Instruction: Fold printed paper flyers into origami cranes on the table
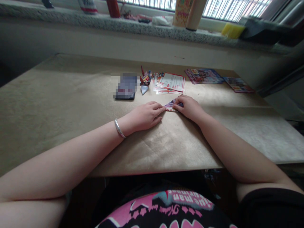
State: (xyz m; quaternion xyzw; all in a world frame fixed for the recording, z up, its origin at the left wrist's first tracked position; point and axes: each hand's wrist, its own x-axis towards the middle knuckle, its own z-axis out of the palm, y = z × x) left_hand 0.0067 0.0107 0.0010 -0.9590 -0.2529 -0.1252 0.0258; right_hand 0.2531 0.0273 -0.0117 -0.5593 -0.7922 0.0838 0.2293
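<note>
A small folded piece of printed paper [170, 104], purple with a white and red lower edge, lies on the table between my hands. The fingertips of my left hand [149, 115] touch its left corner; those fingers are stretched out, with the thumb apart from them. My right hand [188, 107] grips the paper's right side, thumb and fingers bent over it and hiding part of it. Just beyond my hands lies a loose stack of printed cards [172, 81] with red borders. Left of the stack stands a folded paper figure [145, 79] with pointed tips.
A phone-like dark object [127, 87], partly blurred, lies left of the paper figure. More colourful printed cards [205, 76] and another small pile [238, 85] sit at the back right. Bottles, a yellow item [233, 30] and other things line the stone windowsill [133, 24].
</note>
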